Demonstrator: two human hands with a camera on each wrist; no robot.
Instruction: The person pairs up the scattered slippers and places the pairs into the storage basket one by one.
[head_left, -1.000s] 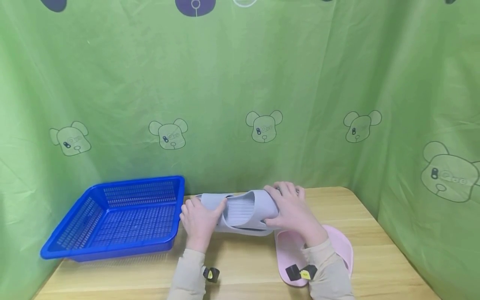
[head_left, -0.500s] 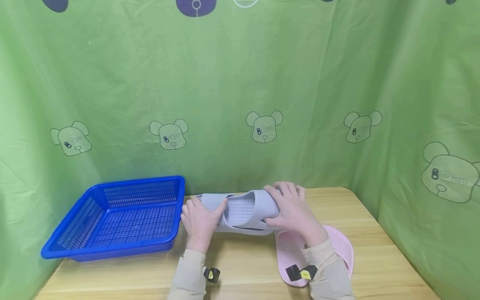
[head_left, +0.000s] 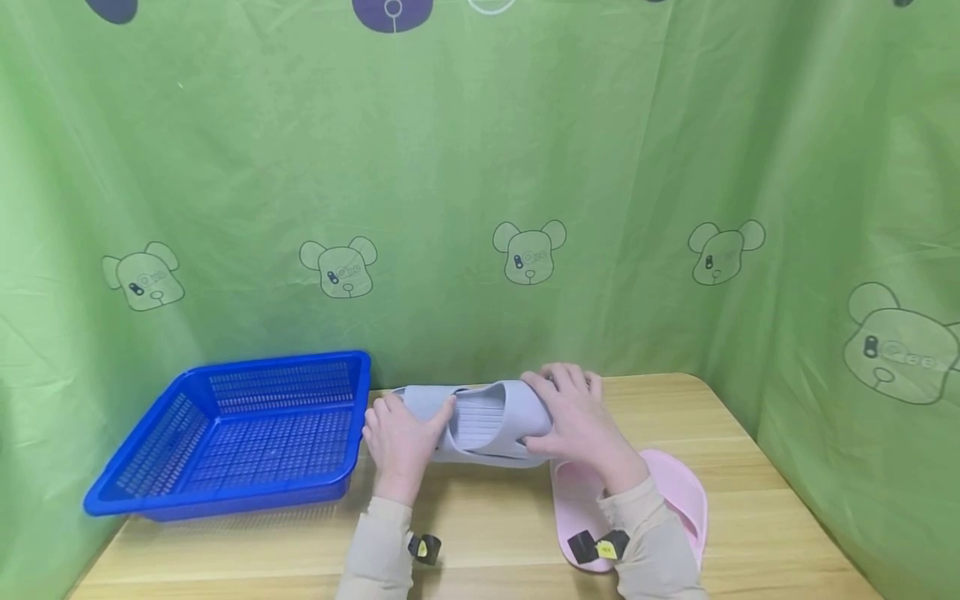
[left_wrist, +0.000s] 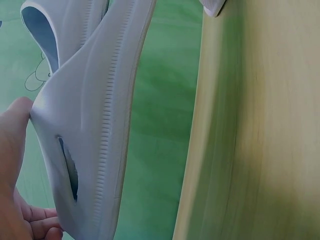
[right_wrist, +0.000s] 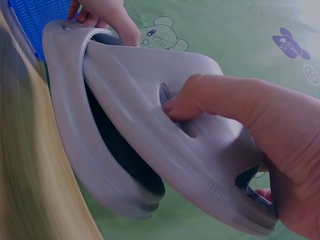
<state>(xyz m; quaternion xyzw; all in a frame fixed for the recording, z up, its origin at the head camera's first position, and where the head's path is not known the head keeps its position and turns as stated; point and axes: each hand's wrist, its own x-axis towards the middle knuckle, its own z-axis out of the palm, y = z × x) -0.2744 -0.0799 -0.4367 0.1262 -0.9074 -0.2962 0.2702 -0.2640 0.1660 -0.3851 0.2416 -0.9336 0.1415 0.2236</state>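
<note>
Two light grey slippers are fitted into each other, strap ends outward, raised over the wooden table in the head view. My left hand [head_left: 401, 437] grips the left slipper [head_left: 427, 402], with the thumb on its strap edge and fingers at the outer end. My right hand [head_left: 581, 417] grips the right slipper [head_left: 531, 417]. In the right wrist view, that thumb [right_wrist: 192, 100] pokes into a slot in the strap, and a dark gap runs between the left slipper [right_wrist: 72, 125] and the right slipper [right_wrist: 130, 95]. Pink slippers [head_left: 682, 482] lie beneath my right forearm, partly hidden.
A blue mesh basket [head_left: 225, 503] stands on the left of the table, close beside my left hand. The wooden table [head_left: 750, 517] ends at a green curtain [head_left: 465, 325] printed with bear heads, hanging behind and at both sides.
My right hand has shifted slightly to the left with the right grey slipper, pressing it a little further into the other. My left hand has barely moved.
</note>
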